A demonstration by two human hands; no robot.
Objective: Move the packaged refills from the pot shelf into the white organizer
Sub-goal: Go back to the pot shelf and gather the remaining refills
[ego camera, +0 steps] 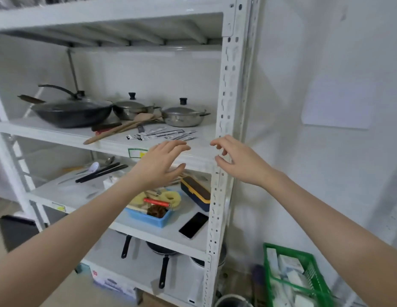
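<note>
Several slim packaged refills (164,134) lie fanned out near the front of the pot shelf (60,135), just in front of a small steel pot (184,115). My left hand (161,162) hovers below and in front of them, fingers spread, holding nothing. My right hand (237,160) is raised at the shelf's right upright post (226,107), fingers curled apart and empty. Neither hand touches the refills. No white organizer shows in this view.
A dark wok (71,111), a second lidded pot (132,108) and wooden spatulas (120,127) share the pot shelf. The shelf below holds a blue basket (148,216), a phone (193,224), a lunch box (194,191) and utensils. A green crate (297,278) stands on the floor at right.
</note>
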